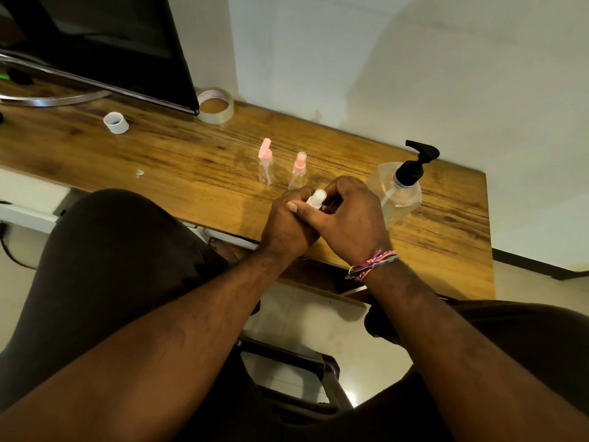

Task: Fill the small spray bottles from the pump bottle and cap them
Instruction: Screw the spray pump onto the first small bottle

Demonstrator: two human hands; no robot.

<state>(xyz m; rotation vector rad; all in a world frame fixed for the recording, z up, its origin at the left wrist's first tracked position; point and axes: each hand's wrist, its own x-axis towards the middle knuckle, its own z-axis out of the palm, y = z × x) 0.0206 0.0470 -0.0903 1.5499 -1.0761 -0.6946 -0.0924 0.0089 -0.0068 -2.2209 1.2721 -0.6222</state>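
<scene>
Left hand (pixel 288 223) grips the small spray bottle (pixel 315 199), right hand (pixel 347 215) pinches its top; I'd twist straight, pump bottle (pixel 396 193) at 3 o'clock.

Single head-worn wide-angle view, aimed forward and steeply down from above a seated position. Near field: both forearms, left hand (pixel 288 218) and right hand (pixel 347 215) close below centre. Mid field: wooden desk (pixel 159 154) running diagonally. Far field: wall, with monitor (pixel 105 43) at upper left. Strong edge distortion. No second view.
</scene>
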